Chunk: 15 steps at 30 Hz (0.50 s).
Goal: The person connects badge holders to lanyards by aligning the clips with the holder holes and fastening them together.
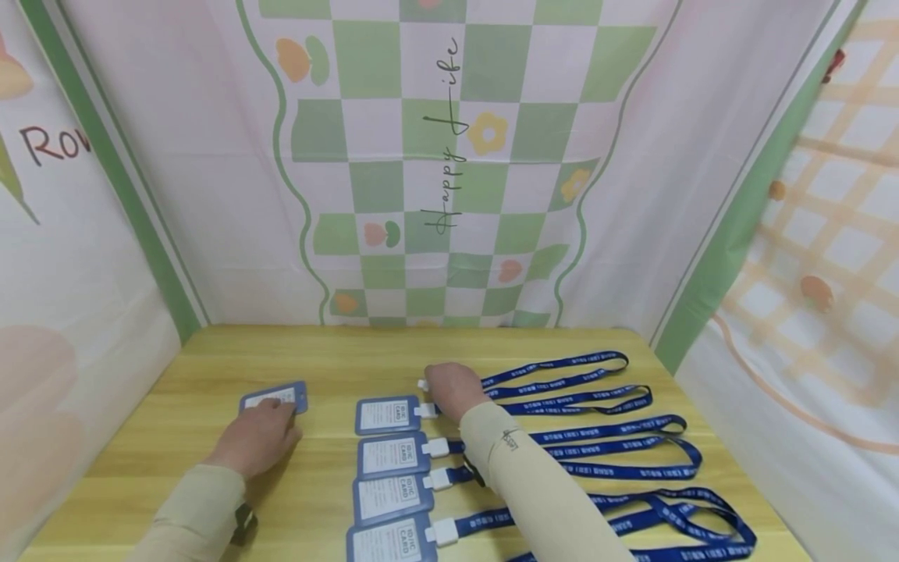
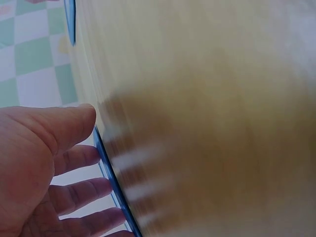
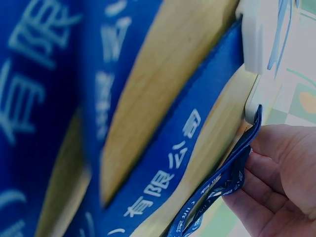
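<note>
On the left of the table lies a blue-framed badge holder. My left hand rests over it, and in the left wrist view relaxed fingers touch its face. The thumb lies by the end of its blue edge. Further right, my right hand pinches the blue lanyard near its white clip, between thumb and fingers. No holder shows at that clip in the head view. The held strap's loop trails to the right on the table.
Several badge holders with white clips and blue lanyards lie in a column at the table's middle, loops stretching right. A patterned cloth hangs behind the wooden table, with more fabric at both sides.
</note>
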Tool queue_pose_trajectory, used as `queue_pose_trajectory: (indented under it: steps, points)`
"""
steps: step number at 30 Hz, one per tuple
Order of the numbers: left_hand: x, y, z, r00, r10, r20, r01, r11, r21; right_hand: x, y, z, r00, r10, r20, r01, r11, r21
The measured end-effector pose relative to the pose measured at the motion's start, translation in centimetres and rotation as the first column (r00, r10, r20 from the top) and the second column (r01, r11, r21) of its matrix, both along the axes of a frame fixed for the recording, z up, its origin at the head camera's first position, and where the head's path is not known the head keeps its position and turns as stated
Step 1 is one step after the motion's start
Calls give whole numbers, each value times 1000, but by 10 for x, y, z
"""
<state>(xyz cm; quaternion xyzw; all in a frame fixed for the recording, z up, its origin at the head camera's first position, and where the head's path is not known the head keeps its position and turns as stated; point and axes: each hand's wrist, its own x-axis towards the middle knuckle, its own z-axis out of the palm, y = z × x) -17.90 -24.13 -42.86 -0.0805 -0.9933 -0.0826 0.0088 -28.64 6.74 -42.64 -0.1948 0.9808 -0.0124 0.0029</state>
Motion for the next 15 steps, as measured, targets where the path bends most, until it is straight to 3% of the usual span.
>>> queue_pose_trajectory:
  steps: [15]
  points:
    - [-2, 3, -3, 1000, -5, -7, 5, 1000, 9, 0, 0, 1, 1000, -1, 2, 1, 1000, 10]
